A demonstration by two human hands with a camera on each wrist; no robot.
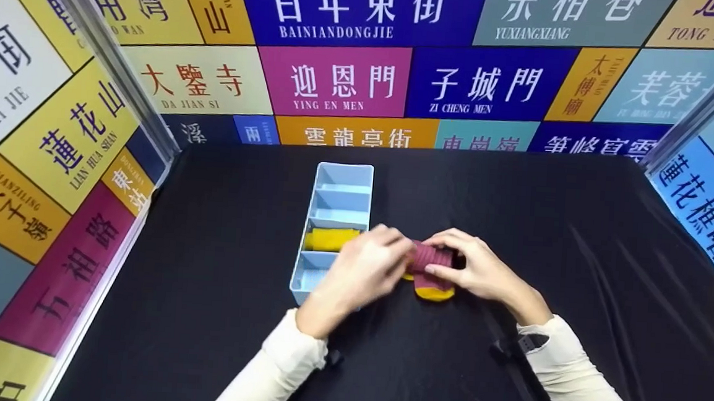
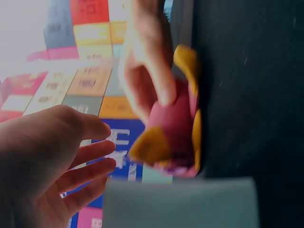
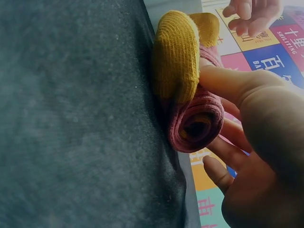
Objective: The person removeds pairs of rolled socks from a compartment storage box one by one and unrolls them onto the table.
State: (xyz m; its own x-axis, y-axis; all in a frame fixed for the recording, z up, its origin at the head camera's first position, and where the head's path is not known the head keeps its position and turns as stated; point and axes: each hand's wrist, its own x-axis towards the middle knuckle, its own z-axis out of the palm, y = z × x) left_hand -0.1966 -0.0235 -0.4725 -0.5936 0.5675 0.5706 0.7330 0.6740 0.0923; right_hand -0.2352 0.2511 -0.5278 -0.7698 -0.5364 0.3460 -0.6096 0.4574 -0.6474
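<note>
A dusky pink pair of socks [image 1: 433, 259] with yellow ends is partly rolled up on the black cloth. My right hand [image 1: 480, 267] grips the roll between thumb and fingers; its spiral end shows in the right wrist view, with a yellow toe [image 3: 175, 54] sticking out flat beside it. My left hand [image 1: 368, 266] hovers just left of the socks, fingers loosely bent. In the left wrist view that same hand [image 2: 61, 152] holds nothing and stays apart from the socks [image 2: 173, 123].
A light blue divided box [image 1: 339, 207] stands left of the socks, partly behind my left hand. One of its compartments holds a folded yellow bundle [image 1: 331, 240]. Panels with printed street names [image 1: 333, 81] wall in the black-covered table [image 1: 216, 266] at the back and sides.
</note>
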